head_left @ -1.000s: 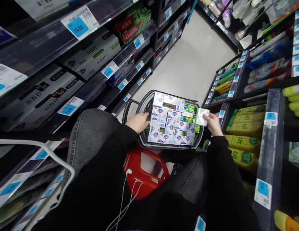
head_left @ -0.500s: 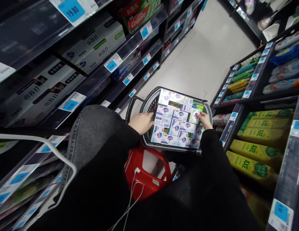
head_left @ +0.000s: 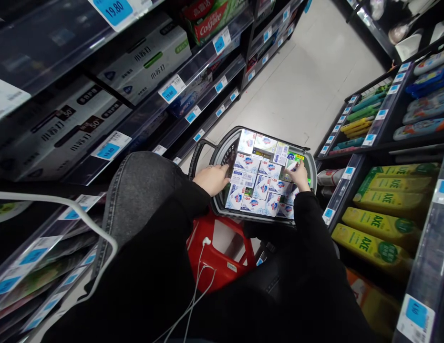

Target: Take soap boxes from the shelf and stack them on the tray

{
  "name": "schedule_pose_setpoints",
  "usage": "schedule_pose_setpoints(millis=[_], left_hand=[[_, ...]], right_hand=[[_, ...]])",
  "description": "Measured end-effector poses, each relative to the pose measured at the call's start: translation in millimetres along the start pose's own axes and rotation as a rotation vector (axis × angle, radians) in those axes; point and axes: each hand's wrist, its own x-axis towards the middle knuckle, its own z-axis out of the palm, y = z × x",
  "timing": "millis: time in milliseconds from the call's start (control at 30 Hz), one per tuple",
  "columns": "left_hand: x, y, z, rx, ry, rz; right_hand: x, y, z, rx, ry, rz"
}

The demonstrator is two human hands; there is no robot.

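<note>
A grey and black shopping basket [head_left: 219, 148] stands in front of me, packed with several white soap boxes [head_left: 248, 162] bearing blue and red labels. My left hand [head_left: 210, 180] is closed over its left rim, fingers reaching inside beside the boxes. At the basket's right side, my right hand [head_left: 299, 176] has thumb and fingers on a white soap box, most of which the hand hides. Just above those fingers shows a green and yellow package [head_left: 295, 158]. Through a gap near the top row, something yellow is visible between the boxes.
Toothpaste shelves with price tags [head_left: 171, 89] rise on the left, including a Colgate box [head_left: 209, 26]. Yellow AXE bottles [head_left: 370, 243] line the right shelf. A red plastic stool-like object [head_left: 222, 276] sits below the basket. White earphone wires [head_left: 198, 286] dangle before me.
My right hand has shifted slightly left and up, with its thumb further across the boxes. More of the green package shows, and the white box there is now mostly covered. My left hand stays at the rim.
</note>
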Motion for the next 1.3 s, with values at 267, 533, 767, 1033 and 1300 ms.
schedule_pose_setpoints(millis=[267,533,767,1033,1300], left_hand=[[-1.1,0.6,1.0,0.000,-0.006,0.017],[43.4,0.1,-1.2,-0.280,0.165,-0.159],[147.7,-7.0,-6.5,-0.453,0.028,-0.258],[165.8,-18.2,6.6,-0.704,0.027,-0.208],[165.7,-22.4,15.2,-0.881,0.040,-0.197]], right_hand=[[4.9,-13.7,2.6,-0.126,-0.003,-0.052],[39.9,-46.6,9.0,-0.154,-0.014,-0.085],[42.2,-46.6,9.0,-0.059,-0.048,-0.115],[36.5,-54.3,7.7,-0.057,-0.059,-0.065],[39.5,-46.4,1.7,-0.124,-0.008,-0.071]])
